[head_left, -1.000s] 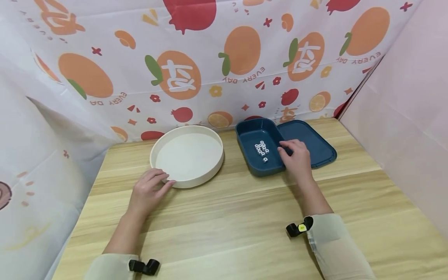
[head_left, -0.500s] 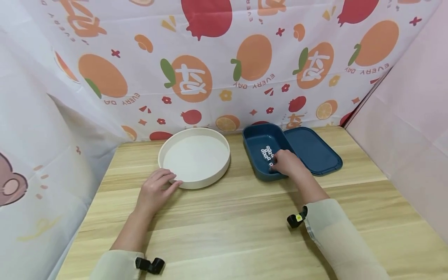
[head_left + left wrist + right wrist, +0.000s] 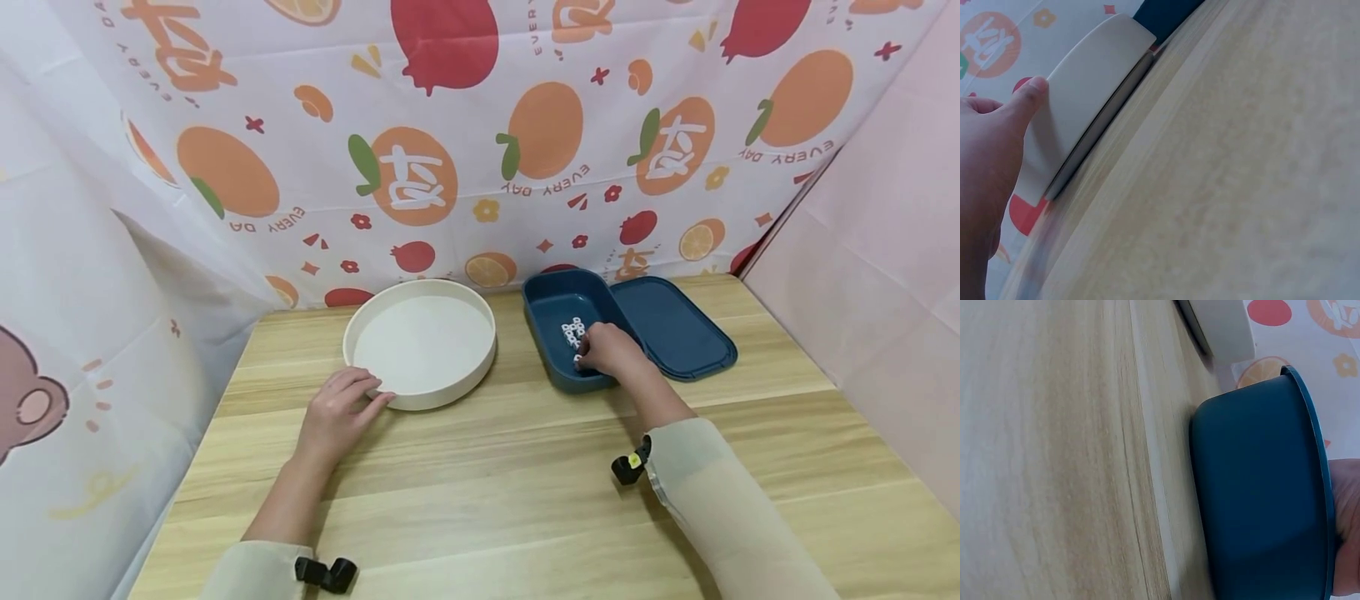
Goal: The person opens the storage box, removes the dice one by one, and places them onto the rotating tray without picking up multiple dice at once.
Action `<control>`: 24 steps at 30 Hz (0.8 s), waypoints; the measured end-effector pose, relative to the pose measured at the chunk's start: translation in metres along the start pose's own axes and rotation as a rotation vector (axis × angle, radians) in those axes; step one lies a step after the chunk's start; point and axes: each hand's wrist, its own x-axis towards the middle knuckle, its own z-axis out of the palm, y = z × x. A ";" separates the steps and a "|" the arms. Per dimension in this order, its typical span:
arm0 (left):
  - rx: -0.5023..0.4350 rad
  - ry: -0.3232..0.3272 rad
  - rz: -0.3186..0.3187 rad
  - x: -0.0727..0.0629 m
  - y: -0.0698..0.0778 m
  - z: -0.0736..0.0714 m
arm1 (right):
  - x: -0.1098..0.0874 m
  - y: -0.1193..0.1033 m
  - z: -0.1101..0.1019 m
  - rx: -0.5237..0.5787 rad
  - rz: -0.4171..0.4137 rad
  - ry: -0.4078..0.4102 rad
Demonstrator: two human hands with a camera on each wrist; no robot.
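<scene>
My left hand (image 3: 333,412) holds the near left rim of a round cream tray (image 3: 423,342), its thumb on the outer wall and its fingers over the edge. The left wrist view shows the thumb against the tray's side (image 3: 1094,75). My right hand (image 3: 611,350) reaches into a dark blue rectangular box (image 3: 547,333), its fingertips pinching at a small white cube (image 3: 577,359). Several more white cubes with dark marks (image 3: 572,329) lie together on the box floor. The box wall (image 3: 1260,487) hides the right fingertips in the right wrist view.
A flat dark blue lid (image 3: 675,325) lies on the wooden table (image 3: 465,492) right of the box. A fruit-print cloth (image 3: 480,225) hangs behind the tray and box. Pale cloths hang at the left and right sides.
My right hand has moved from the box's right rim down into the box, to the nearest white cube. The left hand stays on the tray's rim. The head view has shifted slightly.
</scene>
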 end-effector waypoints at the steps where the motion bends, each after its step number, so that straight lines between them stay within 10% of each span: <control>1: -0.001 0.003 0.002 0.000 0.000 0.000 | 0.000 0.000 0.000 0.004 0.000 -0.004; 14: 0.000 0.004 -0.013 -0.002 0.000 -0.002 | 0.002 0.001 0.006 0.165 -0.185 0.187; 24: -0.033 0.053 0.019 -0.001 -0.001 0.001 | -0.011 -0.051 0.005 0.437 -0.319 0.406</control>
